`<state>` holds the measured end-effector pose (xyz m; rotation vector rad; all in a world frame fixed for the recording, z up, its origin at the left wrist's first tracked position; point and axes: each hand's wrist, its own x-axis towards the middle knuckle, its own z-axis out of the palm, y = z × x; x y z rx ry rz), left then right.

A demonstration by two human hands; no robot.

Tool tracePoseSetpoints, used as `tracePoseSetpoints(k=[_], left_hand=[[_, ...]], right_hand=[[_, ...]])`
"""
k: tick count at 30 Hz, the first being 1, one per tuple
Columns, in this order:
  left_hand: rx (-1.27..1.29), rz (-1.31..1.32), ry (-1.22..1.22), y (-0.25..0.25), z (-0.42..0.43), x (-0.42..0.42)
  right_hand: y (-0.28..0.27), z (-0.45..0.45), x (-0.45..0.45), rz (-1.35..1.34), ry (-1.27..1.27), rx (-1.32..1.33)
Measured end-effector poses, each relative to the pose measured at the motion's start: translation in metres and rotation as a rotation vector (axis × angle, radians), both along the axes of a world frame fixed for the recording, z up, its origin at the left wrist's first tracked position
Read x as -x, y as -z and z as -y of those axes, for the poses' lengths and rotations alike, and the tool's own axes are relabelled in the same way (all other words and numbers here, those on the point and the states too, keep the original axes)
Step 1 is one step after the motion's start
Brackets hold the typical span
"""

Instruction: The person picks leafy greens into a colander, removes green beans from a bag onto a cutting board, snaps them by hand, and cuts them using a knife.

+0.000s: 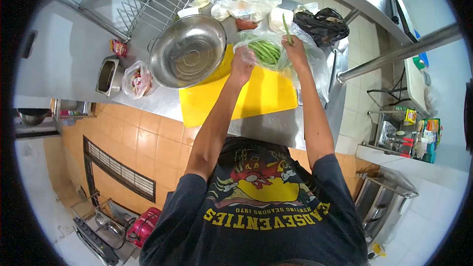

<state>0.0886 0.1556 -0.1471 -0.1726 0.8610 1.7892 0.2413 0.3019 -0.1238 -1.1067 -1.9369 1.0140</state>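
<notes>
A clear plastic bag (315, 61) of green beans (266, 52) lies over the far edge of a yellow cutting board (263, 93). At the bag's left side, my left hand (242, 65) is closed on the plastic. My right hand (295, 50) pinches one long green bean (286, 23), which points up and away from me, above the bag's right side. Left of the board, partly overlapping it, sits a wide metal bowl (189, 56) with nothing seen inside.
Behind the beans are a crumpled plastic bag (246, 1), a white roundish item (280, 19) and a black plastic bag (322, 25). A wire rack (150, 7), metal container (109, 76) and small filled bag (138, 80) stand left. A metal post (394, 54) slants in at right.
</notes>
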Motion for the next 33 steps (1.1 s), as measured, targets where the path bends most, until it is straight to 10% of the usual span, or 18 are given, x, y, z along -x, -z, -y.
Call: tracePoseSetpoints(k=[9, 25, 33], left_hand=[[0.174, -0.426, 0.035, -0.03, 0.065, -0.027], [0.141, -0.595, 0.136, -0.029, 0.105, -0.035], [0.199, -0.722, 0.16, -0.021, 0.121, -0.011]], right_hand=[[-0.103, 0.102, -0.037, -0.339, -0.223, 0.524], [-0.01, 0.176, -0.033, -0.018, -0.398, 0.674], [-0.016, 0.185, -0.089, -0.019, -0.156, 0.195]])
